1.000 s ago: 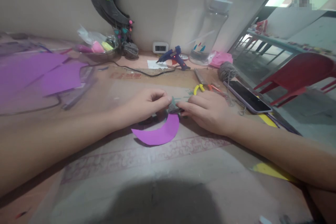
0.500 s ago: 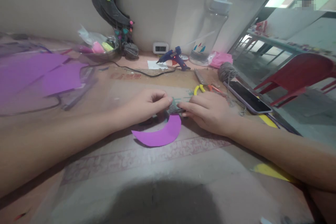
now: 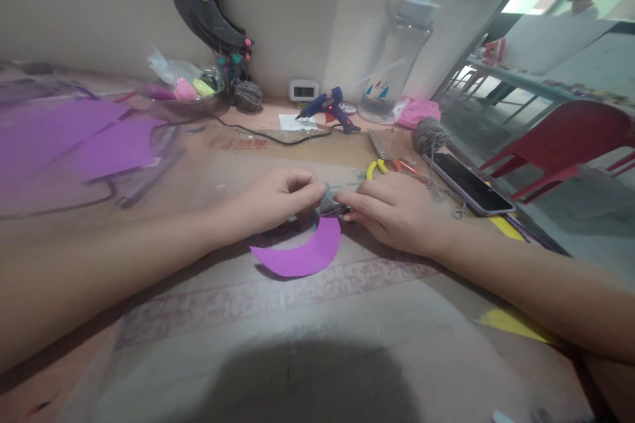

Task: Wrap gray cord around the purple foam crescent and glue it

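A purple crescent cutout [image 3: 302, 258], of paper or foam by its look, lies low over the table with its bare tip pointing left. Its upper end is covered in grey yarn [image 3: 328, 203], and there both hands meet. My left hand [image 3: 292, 195] pinches this wrapped end between thumb and forefinger. From the other side my right hand [image 3: 389, 208] has its fingers closed at the same grey part, pressing on the yarn. What lies beneath the fingers is hidden.
Beyond my hands are yellow-handled scissors [image 3: 380, 162], a blue glue gun [image 3: 330, 109], a grey yarn ball [image 3: 430, 137] and a phone [image 3: 469, 182]. Purple sheets [image 3: 114, 145] lie left. A clear bottle [image 3: 397, 59] stands by the wall. A person [image 3: 580, 20] is in the far background.
Both hands stay nearly in place at the grey part. The crescent has tilted very slightly, its right edge shifting a little left.
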Demonstrator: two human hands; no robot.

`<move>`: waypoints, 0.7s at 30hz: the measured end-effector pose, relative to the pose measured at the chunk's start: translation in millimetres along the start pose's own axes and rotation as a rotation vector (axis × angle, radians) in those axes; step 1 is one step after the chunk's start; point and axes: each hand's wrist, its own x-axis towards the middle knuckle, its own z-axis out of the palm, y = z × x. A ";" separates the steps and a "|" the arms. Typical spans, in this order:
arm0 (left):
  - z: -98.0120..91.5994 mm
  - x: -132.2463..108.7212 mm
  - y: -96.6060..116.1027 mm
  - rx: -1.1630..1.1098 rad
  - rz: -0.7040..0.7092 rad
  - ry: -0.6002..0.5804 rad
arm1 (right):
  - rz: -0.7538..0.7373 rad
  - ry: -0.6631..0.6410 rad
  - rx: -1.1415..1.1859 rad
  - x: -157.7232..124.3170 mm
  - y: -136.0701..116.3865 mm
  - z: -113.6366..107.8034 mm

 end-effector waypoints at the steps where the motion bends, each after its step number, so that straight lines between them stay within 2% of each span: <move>1: -0.2 0.0 0.2 0.004 0.002 0.000 | -0.003 -0.004 -0.002 0.0 -0.1 -0.3; 7: -0.7 -0.4 1.4 -0.005 0.010 -0.012 | -0.001 -0.056 -0.029 -1.2 -0.4 -0.3; 21: -0.3 -1.2 1.7 -0.014 0.004 -0.028 | -0.007 -0.067 -0.035 -0.8 0.2 -0.2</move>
